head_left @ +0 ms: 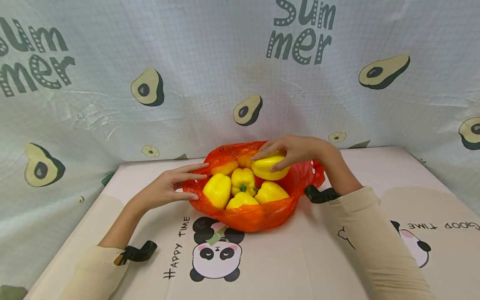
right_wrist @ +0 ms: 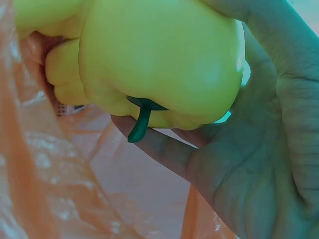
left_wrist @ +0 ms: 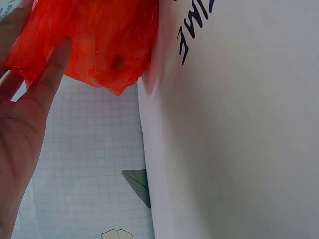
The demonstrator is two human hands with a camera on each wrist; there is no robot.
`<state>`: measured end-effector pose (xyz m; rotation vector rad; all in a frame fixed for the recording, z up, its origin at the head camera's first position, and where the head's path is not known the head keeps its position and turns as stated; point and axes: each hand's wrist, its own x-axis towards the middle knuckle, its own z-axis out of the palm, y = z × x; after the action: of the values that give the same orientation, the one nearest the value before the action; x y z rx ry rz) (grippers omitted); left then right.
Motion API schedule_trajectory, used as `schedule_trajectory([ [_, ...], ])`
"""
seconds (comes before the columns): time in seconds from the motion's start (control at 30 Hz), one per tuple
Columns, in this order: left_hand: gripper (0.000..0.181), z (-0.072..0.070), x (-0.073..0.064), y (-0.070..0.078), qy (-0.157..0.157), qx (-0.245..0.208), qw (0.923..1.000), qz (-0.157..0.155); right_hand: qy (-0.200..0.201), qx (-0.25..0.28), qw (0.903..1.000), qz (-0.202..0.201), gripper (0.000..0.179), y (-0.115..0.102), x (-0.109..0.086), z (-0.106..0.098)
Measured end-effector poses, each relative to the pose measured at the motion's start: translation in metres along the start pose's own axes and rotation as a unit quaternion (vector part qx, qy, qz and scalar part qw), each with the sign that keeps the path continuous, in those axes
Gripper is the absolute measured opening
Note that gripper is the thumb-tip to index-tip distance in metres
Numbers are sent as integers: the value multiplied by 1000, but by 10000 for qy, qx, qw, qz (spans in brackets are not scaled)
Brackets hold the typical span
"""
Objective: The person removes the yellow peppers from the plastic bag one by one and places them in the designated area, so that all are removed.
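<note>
An orange-red plastic bag [head_left: 258,218] stands with its mouth wide, holding several yellow bell peppers [head_left: 217,189]. Over the bag's right rear part, my right hand [head_left: 300,148] grips one yellow bell pepper [head_left: 268,167] between thumb and fingers. The right wrist view shows that pepper [right_wrist: 164,55] close up, its green stem hanging downward and the palm behind it. At the bag's left side, my left hand [head_left: 166,185] has its fingers fairly straight, fingertips against the plastic. In the left wrist view its thumb [left_wrist: 55,69] lies against the outside of the bag [left_wrist: 109,45].
Beneath everything is a pale table cover [head_left: 285,262] with a printed panda [head_left: 217,258] in front of the bag. A white cloth [head_left: 202,83] with avocado prints hangs close behind the table's rear edge.
</note>
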<state>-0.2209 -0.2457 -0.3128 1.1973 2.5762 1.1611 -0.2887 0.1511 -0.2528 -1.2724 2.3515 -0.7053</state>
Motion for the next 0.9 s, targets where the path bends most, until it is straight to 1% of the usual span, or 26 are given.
schedule_trajectory([
  [0.3, 56, 0, -2, 2, 1, 48, 10000, 5, -31, -178, 9998, -56, 48, -10, -4, -3],
  [0.53, 56, -1, -2, 2, -9, 46, 10000, -56, 2, -435, 9990, 121, 48, -19, -13, -6],
  [0.67, 55, -1, -2, 2, -12, 31, 9999, -109, 34, -493, 9987, 104, 48, -18, -17, -7],
  [0.73, 55, -1, -2, 2, -13, 22, 9999, -117, 86, -603, 9981, 111, 48, -18, -19, -6],
  [0.83, 55, 0, -2, 1, -14, 34, 9999, -116, 214, -921, 9953, 190, 49, -19, -24, -5],
  [0.9, 55, 1, -2, 1, -21, 39, 9999, -126, 326, -1204, 9918, 269, 49, -19, -28, -3],
])
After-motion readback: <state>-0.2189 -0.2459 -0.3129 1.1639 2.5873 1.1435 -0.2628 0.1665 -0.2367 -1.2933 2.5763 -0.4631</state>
